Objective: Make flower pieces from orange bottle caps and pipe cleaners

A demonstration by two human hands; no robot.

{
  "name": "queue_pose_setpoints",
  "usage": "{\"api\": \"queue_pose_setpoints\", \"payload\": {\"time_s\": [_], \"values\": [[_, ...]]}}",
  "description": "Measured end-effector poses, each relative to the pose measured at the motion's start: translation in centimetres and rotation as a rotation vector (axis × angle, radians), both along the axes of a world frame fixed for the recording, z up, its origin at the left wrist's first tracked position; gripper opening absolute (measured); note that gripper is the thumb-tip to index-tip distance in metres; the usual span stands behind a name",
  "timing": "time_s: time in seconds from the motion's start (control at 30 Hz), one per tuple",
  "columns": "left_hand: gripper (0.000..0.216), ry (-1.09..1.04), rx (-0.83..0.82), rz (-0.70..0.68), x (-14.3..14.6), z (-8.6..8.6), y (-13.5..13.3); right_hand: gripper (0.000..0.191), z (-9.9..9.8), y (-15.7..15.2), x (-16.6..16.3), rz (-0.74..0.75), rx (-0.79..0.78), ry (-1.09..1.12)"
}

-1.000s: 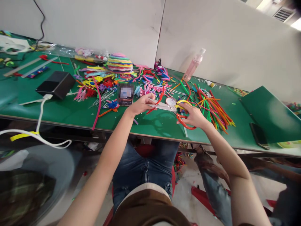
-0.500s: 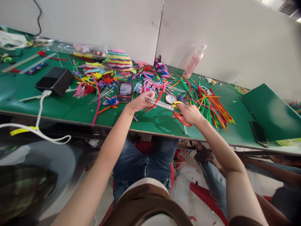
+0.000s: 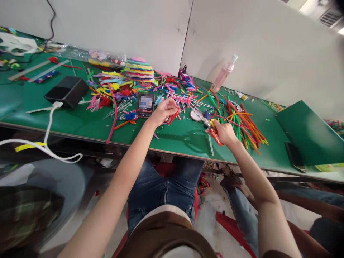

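My left hand (image 3: 165, 111) is closed on a bent red pipe cleaner (image 3: 173, 117), held over the green table. In my right hand (image 3: 224, 132) is a pair of scissors (image 3: 204, 121) with red and yellow handles, its blades pointing up and left, apart from the pipe cleaner. The blades look closed together. Beneath the scissors lies a round white-topped disc (image 3: 196, 114), and a dark blue object (image 3: 206, 114) sits beside them. To the right of my right hand spreads a bundle of red, orange and green pipe cleaners (image 3: 248, 129).
A phone-like device (image 3: 146, 105) lies left of my left hand, near a heap of coloured pipe-cleaner pieces (image 3: 115, 87). A black box (image 3: 67, 91) has a white cable. A pink bottle (image 3: 223, 75) stands by the wall. A person's leg (image 3: 239, 204) shows below right.
The scissors have come away from the red pipe cleaner, moving right and turning up. My left hand still grips the red piece, which now looks bent into a loop.
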State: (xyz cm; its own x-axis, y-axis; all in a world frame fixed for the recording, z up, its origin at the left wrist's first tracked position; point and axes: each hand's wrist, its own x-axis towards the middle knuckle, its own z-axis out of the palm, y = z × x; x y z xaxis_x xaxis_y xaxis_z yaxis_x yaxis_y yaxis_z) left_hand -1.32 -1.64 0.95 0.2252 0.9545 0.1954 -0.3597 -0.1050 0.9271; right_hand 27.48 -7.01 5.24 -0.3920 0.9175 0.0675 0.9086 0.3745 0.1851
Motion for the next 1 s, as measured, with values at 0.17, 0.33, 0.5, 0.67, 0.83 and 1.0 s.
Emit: {"api": "queue_pose_setpoints", "payload": {"time_s": [0.17, 0.33, 0.5, 0.67, 0.83, 1.0], "values": [[0.032, -0.021, -0.042, 0.224, -0.1, -0.3, 0.7, 0.052, -0.6, -0.8, 0.1, 0.091, -0.101, 0.048], [0.023, 0.063, -0.030, 0.448, 0.0, -0.7, 1.2, 0.045, -1.4, -1.0, -2.6, 0.235, -0.267, 0.071], [0.019, 0.058, -0.055, 0.642, -0.2, -0.9, 1.6, 0.039, -1.0, -0.2, -5.2, 0.411, -0.450, 0.354], [0.026, -0.207, -0.267, 0.526, -0.4, -0.6, 1.7, 0.060, -2.3, 2.8, -8.4, 0.176, -0.297, 0.969], [0.026, -0.288, -0.341, 0.391, -0.5, -0.1, 1.2, 0.053, -4.3, 6.6, -12.0, 0.001, -0.378, 1.539], [0.021, 0.015, -0.153, 0.438, 0.1, -0.4, 0.9, 0.048, -4.2, 7.8, -12.2, -0.094, -0.367, 1.801]]}}
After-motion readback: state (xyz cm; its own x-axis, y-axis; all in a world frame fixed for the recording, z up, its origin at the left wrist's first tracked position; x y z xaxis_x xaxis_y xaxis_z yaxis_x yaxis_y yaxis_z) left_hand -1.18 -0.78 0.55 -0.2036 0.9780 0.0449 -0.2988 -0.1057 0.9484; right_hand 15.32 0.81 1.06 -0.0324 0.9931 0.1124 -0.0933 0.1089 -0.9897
